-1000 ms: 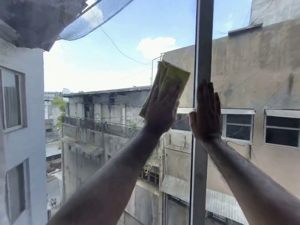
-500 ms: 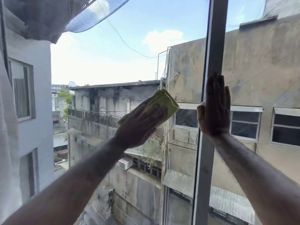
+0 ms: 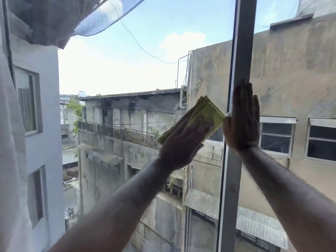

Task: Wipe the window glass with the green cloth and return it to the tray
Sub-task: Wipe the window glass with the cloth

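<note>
Against the window glass [image 3: 127, 70], left hand [image 3: 183, 142] presses green cloth [image 3: 209, 111].

Vertical window mullion [image 3: 243, 42] stands right of centre and divides the window glass into a left pane [image 3: 145, 57] and a right pane [image 3: 291, 73].

The left hand [image 3: 183, 142] lies flat on the folded cloth [image 3: 207, 113] and presses it against the left pane, just left of the mullion. The cloth extends up and right beyond the fingertips. Its right corner is just beside the right hand [image 3: 241, 124].

The right hand lies flat across the mullion and the edge of the right pane, fingers pointing up.

A curtain [image 3: 7, 151] hangs inside at the far left edge.

Outside, behind the glass, netting [image 3: 101, 17] is at upper left and a railed balcony [image 3: 118, 131] is left of the cloth.
</note>
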